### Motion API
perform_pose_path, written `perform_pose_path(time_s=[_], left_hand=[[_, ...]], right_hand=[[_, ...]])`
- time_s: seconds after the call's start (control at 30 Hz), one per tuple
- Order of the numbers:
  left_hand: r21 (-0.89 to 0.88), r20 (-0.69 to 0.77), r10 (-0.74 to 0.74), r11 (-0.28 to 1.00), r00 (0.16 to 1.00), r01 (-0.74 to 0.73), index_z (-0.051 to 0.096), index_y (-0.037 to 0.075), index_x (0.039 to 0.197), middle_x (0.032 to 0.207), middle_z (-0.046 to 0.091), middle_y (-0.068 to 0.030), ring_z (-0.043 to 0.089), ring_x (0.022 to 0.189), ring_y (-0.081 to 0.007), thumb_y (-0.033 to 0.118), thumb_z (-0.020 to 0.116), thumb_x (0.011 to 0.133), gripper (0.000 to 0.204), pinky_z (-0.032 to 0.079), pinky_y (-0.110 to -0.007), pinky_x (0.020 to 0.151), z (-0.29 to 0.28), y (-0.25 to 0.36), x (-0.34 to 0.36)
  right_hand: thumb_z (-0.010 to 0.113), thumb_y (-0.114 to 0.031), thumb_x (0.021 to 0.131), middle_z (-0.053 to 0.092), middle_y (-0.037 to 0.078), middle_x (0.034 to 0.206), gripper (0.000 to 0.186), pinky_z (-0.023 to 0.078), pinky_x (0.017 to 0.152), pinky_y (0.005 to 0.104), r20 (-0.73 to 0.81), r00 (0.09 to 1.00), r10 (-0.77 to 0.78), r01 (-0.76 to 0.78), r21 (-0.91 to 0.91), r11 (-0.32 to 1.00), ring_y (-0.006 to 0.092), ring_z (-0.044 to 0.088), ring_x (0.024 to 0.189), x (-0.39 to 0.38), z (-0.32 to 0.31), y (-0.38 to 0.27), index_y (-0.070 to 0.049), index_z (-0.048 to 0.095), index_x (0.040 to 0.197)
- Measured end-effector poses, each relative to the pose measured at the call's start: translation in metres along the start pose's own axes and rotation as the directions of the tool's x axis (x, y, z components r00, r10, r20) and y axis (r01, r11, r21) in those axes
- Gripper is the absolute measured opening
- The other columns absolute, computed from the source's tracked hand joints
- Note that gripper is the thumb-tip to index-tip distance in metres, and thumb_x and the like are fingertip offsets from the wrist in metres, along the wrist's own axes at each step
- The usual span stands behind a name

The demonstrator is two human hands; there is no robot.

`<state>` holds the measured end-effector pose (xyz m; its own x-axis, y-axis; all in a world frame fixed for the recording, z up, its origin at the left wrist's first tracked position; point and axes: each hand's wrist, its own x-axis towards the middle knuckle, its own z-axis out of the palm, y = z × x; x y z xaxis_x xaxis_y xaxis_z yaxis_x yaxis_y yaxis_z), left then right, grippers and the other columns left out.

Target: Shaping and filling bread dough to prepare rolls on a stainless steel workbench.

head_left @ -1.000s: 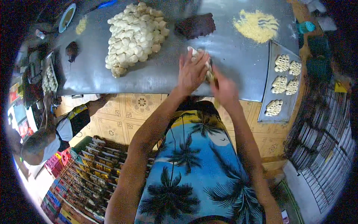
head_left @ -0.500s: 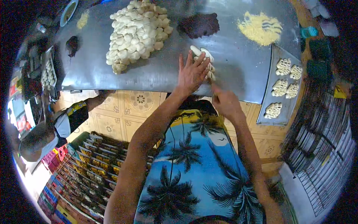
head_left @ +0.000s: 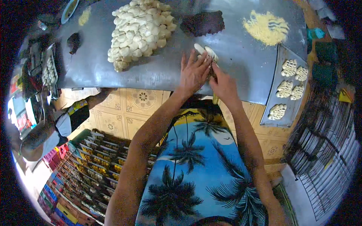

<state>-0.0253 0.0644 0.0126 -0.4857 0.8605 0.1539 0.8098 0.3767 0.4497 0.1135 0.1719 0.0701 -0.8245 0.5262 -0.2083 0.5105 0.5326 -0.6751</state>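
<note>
My left hand (head_left: 193, 74) rests with spread fingers on pale dough strips (head_left: 207, 51) near the front edge of the metal table (head_left: 249, 67). Beside it my right hand (head_left: 223, 83) grips a thin blade with a yellowish handle (head_left: 215, 98), pressed against the strips. Left of them lies a large heap of pale dough pieces (head_left: 140, 34). Behind are a dark purple mass (head_left: 203, 23) and yellow powder (head_left: 264, 27). At the right, a metal tray (head_left: 272, 113) holds several shaped dough pieces (head_left: 289, 67).
Another person (head_left: 37, 145) works at the left beside a tray of small pieces (head_left: 49, 71). A plate (head_left: 69, 10) is at the back left. Racks of filled trays (head_left: 94, 165) stand below left, metal wire racks (head_left: 324, 158) below right, on a tiled floor (head_left: 141, 113).
My right hand has shifted back and forth, now sitting further up against the dough than half a second ago. My left hand stays on the strips. The view has shifted slightly.
</note>
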Motion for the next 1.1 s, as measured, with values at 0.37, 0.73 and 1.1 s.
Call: perform_pose_path(time_s=[0.37,0.73,1.1], left_hand=[[-0.072,-0.019,-0.091,0.993,0.996,0.089,0.059,0.021,0.145,0.157,0.052,-0.003,0.038,0.148,-0.0464,0.033,0.058,0.102,0.045,0.026,-0.066,0.119,0.002,-0.018,0.008],[-0.041,0.031,-0.066,0.997,0.997,0.068,0.058,0.024,0.147,0.16,0.048,-0.0018,0.035,0.15,-0.0454,0.032,0.059,0.101,0.047,0.025,-0.062,0.122,-0.004,-0.01,-0.015],[-0.026,-0.078,-0.042,0.999,0.996,0.04,0.065,0.02,0.14,0.154,0.056,-0.0047,0.043,0.143,-0.0494,0.03,0.062,0.1,0.041,0.032,-0.06,0.118,-0.004,-0.027,0.007]], right_hand=[[0.064,-0.019,0.093,0.07,0.025,0.093,0.056,0.053,0.072,0.0564,0.097,0.995,0.029,-0.01,-0.186,0.982,0.0465,0.068,0.084,0.025,-0.012,-0.028,-0.014,0.053,0.148],[0.067,-0.019,0.092,0.073,0.022,0.095,0.051,0.056,0.07,0.0524,0.066,0.998,0.009,0.003,-0.177,0.984,0.0419,0.071,0.083,-0.015,0.0,-0.017,-0.013,0.058,0.142],[0.063,-0.022,0.095,0.072,0.024,0.091,0.049,0.055,0.071,0.0545,0.078,0.996,-0.038,0.055,-0.217,0.975,0.0449,0.07,0.081,0.031,0.012,-0.021,-0.014,0.057,0.143]])
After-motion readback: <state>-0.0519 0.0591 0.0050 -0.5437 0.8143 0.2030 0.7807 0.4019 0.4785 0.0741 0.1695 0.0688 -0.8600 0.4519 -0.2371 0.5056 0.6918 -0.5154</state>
